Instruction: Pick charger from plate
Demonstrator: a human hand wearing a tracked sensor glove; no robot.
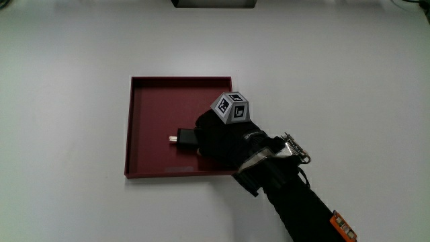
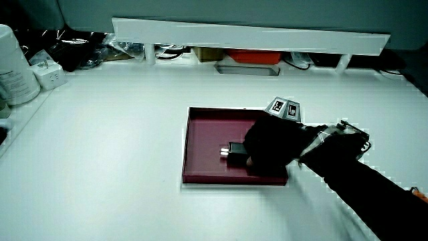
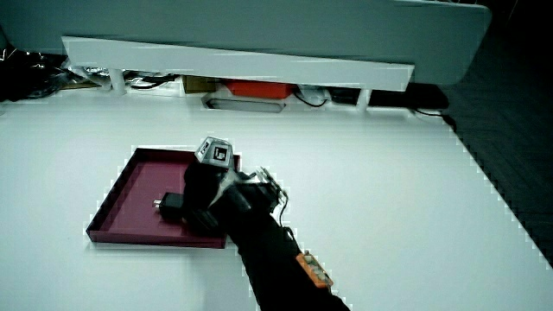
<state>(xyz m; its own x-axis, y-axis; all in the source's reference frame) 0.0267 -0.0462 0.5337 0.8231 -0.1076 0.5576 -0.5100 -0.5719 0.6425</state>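
Dark red, square, shallow plastic plate (image 1: 144,128) with a low raised rim: one, lying flat on the white table (image 1: 60,81); also seen in both side views (image 2: 200,144) (image 3: 125,194).

Black, small, blocky charger (image 1: 185,139): one, lying in the plate on the part nearer the person. Matte body, with a short pale metal plug end pointing away from the hand. Seen in both side views (image 2: 235,150) (image 3: 171,206).

Black-gloved hand (image 1: 222,138): one, resting over the plate beside the charger, its fingers curled round the charger's body, apparently gripping it, though the contact itself is hidden by the glove. Forearm runs toward the person.

Grey patterned cube (image 1: 231,107): one, on the back of the hand.

White canister (image 2: 13,63): one, at the table's edge.
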